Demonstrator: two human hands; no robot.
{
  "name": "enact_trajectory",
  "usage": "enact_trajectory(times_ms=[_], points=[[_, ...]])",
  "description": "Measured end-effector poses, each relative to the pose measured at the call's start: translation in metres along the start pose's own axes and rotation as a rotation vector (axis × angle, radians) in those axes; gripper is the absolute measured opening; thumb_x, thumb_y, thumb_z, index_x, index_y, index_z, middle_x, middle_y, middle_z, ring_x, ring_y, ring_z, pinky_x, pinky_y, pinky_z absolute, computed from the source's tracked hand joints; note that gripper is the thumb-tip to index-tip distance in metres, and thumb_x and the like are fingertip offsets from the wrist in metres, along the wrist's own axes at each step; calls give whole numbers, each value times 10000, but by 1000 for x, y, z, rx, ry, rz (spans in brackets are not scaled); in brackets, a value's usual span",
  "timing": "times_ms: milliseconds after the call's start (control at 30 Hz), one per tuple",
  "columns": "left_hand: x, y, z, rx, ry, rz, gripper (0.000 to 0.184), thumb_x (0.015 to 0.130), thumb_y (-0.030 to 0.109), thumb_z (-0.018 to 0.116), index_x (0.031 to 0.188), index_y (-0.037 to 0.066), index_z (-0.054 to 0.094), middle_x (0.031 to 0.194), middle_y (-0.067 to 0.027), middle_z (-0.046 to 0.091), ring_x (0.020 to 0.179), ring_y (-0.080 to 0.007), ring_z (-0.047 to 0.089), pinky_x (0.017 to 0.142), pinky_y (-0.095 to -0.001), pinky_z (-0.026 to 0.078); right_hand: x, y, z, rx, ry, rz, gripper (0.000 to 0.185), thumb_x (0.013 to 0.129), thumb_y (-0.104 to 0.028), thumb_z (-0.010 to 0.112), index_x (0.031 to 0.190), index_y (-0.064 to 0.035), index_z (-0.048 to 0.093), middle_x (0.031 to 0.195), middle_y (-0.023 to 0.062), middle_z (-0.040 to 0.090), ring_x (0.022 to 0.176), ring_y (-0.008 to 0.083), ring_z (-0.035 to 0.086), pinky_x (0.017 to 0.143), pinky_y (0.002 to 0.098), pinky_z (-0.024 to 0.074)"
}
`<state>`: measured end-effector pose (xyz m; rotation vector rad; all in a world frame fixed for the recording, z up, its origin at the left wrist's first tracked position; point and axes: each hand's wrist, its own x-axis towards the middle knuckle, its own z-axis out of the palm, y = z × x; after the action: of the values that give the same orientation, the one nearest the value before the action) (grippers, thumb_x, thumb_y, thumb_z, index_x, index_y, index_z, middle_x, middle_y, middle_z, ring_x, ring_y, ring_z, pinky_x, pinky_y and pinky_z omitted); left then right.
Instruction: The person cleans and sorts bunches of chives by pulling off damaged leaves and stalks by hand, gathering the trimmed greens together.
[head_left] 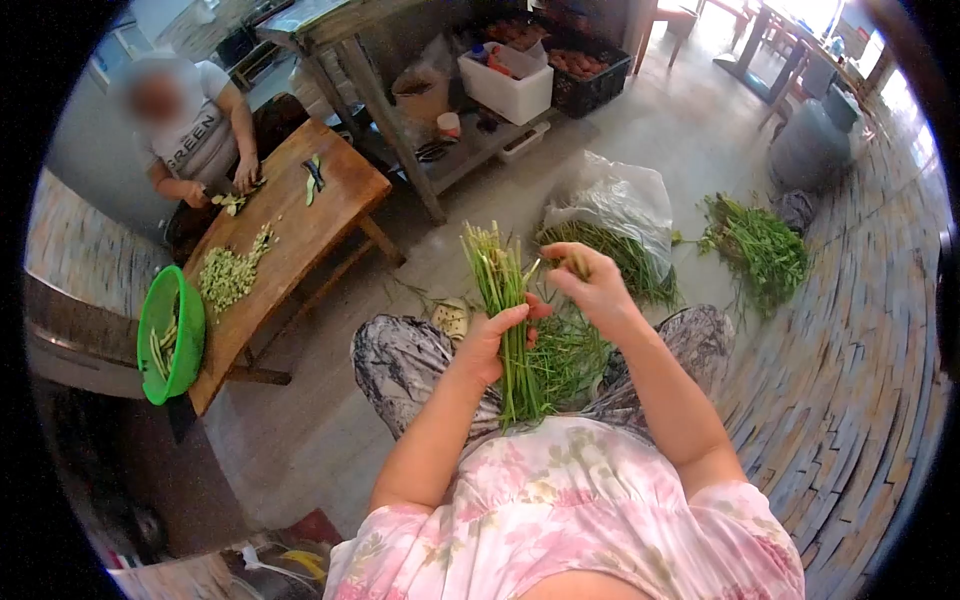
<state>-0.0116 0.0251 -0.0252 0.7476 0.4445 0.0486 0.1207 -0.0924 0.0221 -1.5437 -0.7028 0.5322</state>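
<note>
My left hand (497, 338) is wrapped round an upright bundle of long green stalks (490, 268), pale at their cut upper ends. The leafy lower part of the bundle reaches down to my lap. Just right of the stalk tops, my right hand (592, 285) is raised with thumb and fingers pinched together. Small greenish-brown bits show at its fingertips, too small to name. Loose thin greens (570, 355) lie below, between my knees.
More greens under a clear plastic bag (625, 205) and a leafy heap (755, 245) lie on the floor ahead. At left, a co-worker (190, 130) cuts vegetables on a wooden table (325, 190) beside a green basket (190, 335). A gas cylinder (810, 145) stands at right.
</note>
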Motion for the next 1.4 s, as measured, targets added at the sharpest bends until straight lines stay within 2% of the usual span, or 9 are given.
enact_trajectory(times_ms=[33, 167, 267, 567, 800, 1067, 1100, 1267, 1400], points=[[1, 0, 3, 36, -5, -2, 277, 817, 183, 580, 1059, 53, 539, 983, -118, 621, 692, -143, 567, 614, -293, 486, 2, 2, 4, -40, -22, -108, 129, 798, -105, 596, 863, 5, 575, 645, -6, 541, 547, 82, 482, 495, 233, 398], [-1, 1, 6, 43, 5, 38, 274, 817, 177, 579, 1058, 53, 538, 962, -115, 623, 683, -150, 563, 607, -294, 486, 2, -5, 3, -77, -247, 117, 96, 787, -77, 587, 814, 14, 568, 666, 56, 556, 616, 112, 496, 587, 269, 424], [-1, 3, -5, -68, 91, 42, 247, 814, 172, 582, 1031, 61, 544, 937, -111, 623, 678, -161, 563, 601, -301, 489, 2, -4, -6, -304, -107, 53, 85, 789, -69, 583, 809, 13, 566, 658, 71, 552, 628, 109, 494, 604, 280, 421], [-3, 16, -37, -261, 171, 170, 202, 803, 147, 606, 965, 40, 550, 861, -99, 611, 678, -162, 565, 569, -303, 491, -10, 7, -39, 73, 73, 191, 76, 864, -107, 549, 848, -35, 534, 592, -35, 408, 450, 41, 315, 400, 218, 240], [-16, 44, -58, -270, 288, 340, 199, 805, 150, 608, 976, 58, 566, 885, -92, 616, 691, -164, 572, 592, -312, 491, -32, 63, -64, 22, 236, 355, 99, 846, -133, 559, 831, -36, 558, 636, -17, 452, 525, 83, 398, 463, 264, 324], [-34, 64, -57, -191, 234, 421, 247, 816, 152, 579, 1036, 43, 556, 938, -98, 602, 727, -165, 565, 609, -310, 496, -49, 165, -56, -789, -134, 143, 207, 731, -73, 584, 926, -4, 567, 820, 164, 554, 754, 297, 565, 679, 402, 440], [-35, 63, -53, -172, 225, 407, 239, 816, 142, 577, 1030, 39, 560, 929, -99, 610, 721, -161, 571, 609, -303, 494, -45, 128, -44, -759, -163, 217, 220, 738, -88, 573, 946, -18, 588, 984, 211, 541, 876, 382, 543, 771, 437, 435], [-30, 49, -29, -29, 144, 334, 232, 812, 128, 582, 1023, 33, 563, 915, -98, 623, 699, -139, 574, 613, -279, 488, -7, 56, -13, -829, -163, 70, 158, 782, -58, 539, 918, -23, 611, 992, 165, 525, 925, 333, 530, 796, 375, 428], [-19, 31, -9, 82, 152, 229, 249, 795, 125, 593, 1021, 28, 550, 895, -93, 620, 680, -153, 568, 582, -278, 473, 10, -5, 12, -457, -43, -162, 138, 778, -93, 590, 861, 17, 591, 902, 110, 558, 844, 239, 556, 756, 337, 434]])
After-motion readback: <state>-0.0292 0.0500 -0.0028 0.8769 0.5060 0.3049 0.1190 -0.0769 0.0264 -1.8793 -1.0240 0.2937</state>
